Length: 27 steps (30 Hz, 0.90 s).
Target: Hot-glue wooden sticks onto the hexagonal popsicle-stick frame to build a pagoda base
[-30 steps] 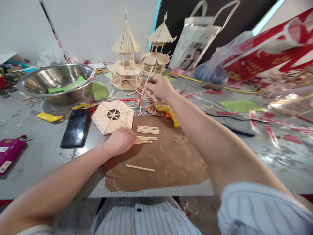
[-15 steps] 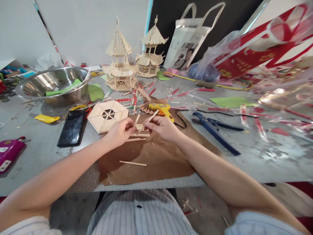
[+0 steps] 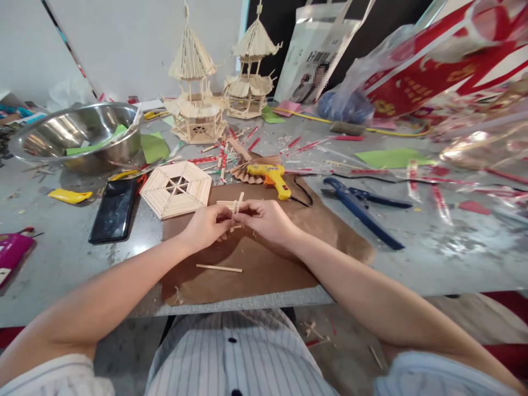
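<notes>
Holding hands: left hand (image 3: pixel 204 225) and right hand (image 3: pixel 268 221) meet above the brown sheet (image 3: pixel 268 275), each grip closed at the fingertips, pinching thin wooden sticks (image 3: pixel 240 201) between them.
Held sticks: tilted near upright, their tops showing above the fingers; the lower parts are mostly hidden, so I cannot count them.
Stick handling: probably very light, stiff and dry, hardly slippery, yet apt to snap if bent; a gentle fingertip hold around the middle should suit.
Spare sticks (image 3: pixel 225 203): some lie just behind the hands, partly covered by them; a lone stick (image 3: pixel 219 268) lies apart on the sheet, nearer the body, and looks easiest to lift by one end.
Hexagonal stick panel (image 3: pixel 193 190): flat near the left hand, overlapping the sheet's corner; probably fragile if bumped.
Yellow glue gun (image 3: pixel 270 175): behind the right hand, nozzle leftward, its black cord (image 3: pixel 307 195) trailing right; likely the main obstacle when reaching back.
Blue-handled cutters (image 3: pixel 365 216): on the counter (image 3: pixel 433 275), right of the sheet.
Left side: smartphone (image 3: pixel 113 212), yellow utility knife (image 3: pixel 70 196) and metal bowl (image 3: pixel 111 153).
Behind: two stick pagodas (image 3: pixel 192 60), upright.
</notes>
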Tool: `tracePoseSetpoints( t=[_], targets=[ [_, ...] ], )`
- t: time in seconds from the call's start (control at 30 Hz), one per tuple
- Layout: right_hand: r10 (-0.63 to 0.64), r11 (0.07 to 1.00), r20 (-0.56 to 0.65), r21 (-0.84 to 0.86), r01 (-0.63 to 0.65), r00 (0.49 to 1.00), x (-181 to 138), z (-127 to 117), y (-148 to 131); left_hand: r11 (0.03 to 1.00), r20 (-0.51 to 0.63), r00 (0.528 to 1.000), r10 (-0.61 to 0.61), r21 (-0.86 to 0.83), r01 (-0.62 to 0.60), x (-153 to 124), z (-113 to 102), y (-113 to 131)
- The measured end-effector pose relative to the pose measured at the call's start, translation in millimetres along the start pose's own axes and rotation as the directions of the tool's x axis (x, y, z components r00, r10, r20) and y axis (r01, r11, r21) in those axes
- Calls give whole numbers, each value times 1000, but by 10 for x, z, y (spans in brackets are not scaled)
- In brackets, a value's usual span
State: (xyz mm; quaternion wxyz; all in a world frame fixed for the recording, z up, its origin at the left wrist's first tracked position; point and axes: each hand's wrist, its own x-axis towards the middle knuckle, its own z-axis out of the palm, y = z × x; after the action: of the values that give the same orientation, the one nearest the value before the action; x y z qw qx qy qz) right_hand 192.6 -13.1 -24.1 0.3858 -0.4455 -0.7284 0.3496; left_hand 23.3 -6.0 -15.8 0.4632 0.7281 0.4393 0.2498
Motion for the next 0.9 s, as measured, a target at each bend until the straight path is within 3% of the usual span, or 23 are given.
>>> tracePoseSetpoints(
  t=[0.1, 0.43, 0.57, 0.73, 0.9],
  targets=[
    [-3, 1000, 3, -7, 3, 1000, -4, 28, 32, 1000, 15, 1000, -15, 0, 15, -24, 5, -25],
    [-106, 990, 16, -96, 107, 994, -29, 13, 5, 949, 23, 983, 185, 257, -184, -44, -37, 6],
    [-159, 980, -49, -129, 152, 986, -37, 36, -12, 924, 0, 973, 232, 312, -221, -39, -29, 10],
    [-292, 952, -146, -136, 273, 945, -48, 63, -23, 926, 11, 977, 215, 316, -207, -37, -23, -2],
    [-263, 964, -107, -77, 256, 959, -34, 68, -20, 955, 50, 989, 141, 255, -149, -44, -23, 7]
  ],
)
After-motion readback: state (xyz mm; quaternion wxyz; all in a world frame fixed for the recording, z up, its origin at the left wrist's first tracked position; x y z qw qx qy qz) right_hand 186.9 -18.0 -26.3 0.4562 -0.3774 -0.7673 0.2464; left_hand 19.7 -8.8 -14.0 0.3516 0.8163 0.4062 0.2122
